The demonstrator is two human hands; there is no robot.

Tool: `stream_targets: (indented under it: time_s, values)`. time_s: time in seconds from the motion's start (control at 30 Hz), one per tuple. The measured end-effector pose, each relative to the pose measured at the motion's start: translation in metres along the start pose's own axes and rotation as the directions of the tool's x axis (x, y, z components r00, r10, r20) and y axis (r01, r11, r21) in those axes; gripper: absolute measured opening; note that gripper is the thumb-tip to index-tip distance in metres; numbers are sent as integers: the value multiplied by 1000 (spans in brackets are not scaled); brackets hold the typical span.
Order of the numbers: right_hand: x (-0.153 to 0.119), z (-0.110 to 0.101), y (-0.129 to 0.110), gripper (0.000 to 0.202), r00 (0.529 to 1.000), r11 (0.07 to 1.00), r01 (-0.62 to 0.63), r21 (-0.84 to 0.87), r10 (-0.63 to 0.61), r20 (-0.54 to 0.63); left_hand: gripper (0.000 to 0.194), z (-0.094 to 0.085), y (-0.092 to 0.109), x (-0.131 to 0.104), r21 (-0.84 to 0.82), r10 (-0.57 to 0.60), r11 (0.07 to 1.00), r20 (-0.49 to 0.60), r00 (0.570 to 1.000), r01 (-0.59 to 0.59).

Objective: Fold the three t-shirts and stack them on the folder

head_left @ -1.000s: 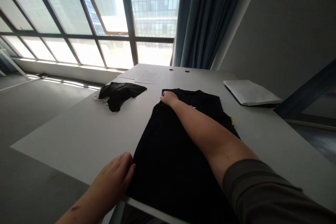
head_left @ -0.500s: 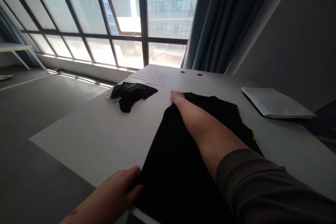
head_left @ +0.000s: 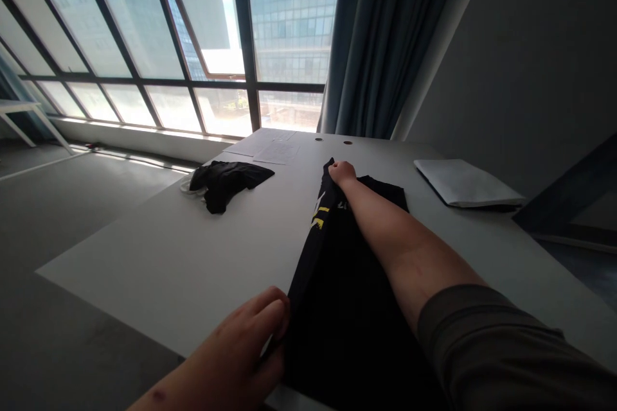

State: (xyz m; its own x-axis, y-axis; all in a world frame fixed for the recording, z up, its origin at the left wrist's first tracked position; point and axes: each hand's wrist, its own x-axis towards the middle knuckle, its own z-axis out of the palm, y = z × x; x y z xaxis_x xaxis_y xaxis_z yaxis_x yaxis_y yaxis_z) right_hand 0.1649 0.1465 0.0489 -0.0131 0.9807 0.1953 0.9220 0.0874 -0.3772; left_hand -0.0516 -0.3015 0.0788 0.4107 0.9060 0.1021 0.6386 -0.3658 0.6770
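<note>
Bearing white print (head_left: 342, 205) and yellow print (head_left: 318, 223), both too small to read, the black garment (head_left: 357, 327) lies on the white table (head_left: 193, 270) in the head view. Paper sheets (head_left: 277, 153) at the far end carry illegible marks. The left hand (head_left: 260, 334) pinches the garment's near left edge; the right hand (head_left: 343, 171) closes on its far left portion. Both grips are narrow.

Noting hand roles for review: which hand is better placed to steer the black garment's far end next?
Likely the right hand: it grips the black garment near its far end; the left hand grips the near part.
</note>
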Motion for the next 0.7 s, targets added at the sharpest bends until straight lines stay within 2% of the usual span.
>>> stream_targets:
  time_s: [0.13,0.2,0.27,0.33,0.4,0.5,0.63,0.7]
  values:
    - [-14,-1,34,36,997,998,-61,-16,62,43,26,11,18,11,42,57,997,155,986,-64]
    - [-21,4,46,41,994,997,-74,-26,76,75,23,16,25,15,63,57,995,235,970,-73]
    - [-27,11,53,55,992,996,-80,-38,83,92,14,23,26,20,88,50,993,259,965,-75]
    - [-31,21,57,65,989,996,-58,-73,67,130,12,33,21,25,135,69,986,220,973,-101]
    - [-33,30,58,68,979,993,-19,-114,42,199,30,44,11,30,225,102,964,190,976,-145]
    - [-35,41,59,71,963,989,8,-147,32,269,62,60,-7,34,359,125,909,250,960,-212]
    - [-37,42,57,70,964,983,6,-186,44,262,72,71,-22,32,423,136,865,320,937,-270]
    - [-36,36,60,70,975,968,72,-242,-17,220,74,72,-25,30,435,148,854,320,936,-284]
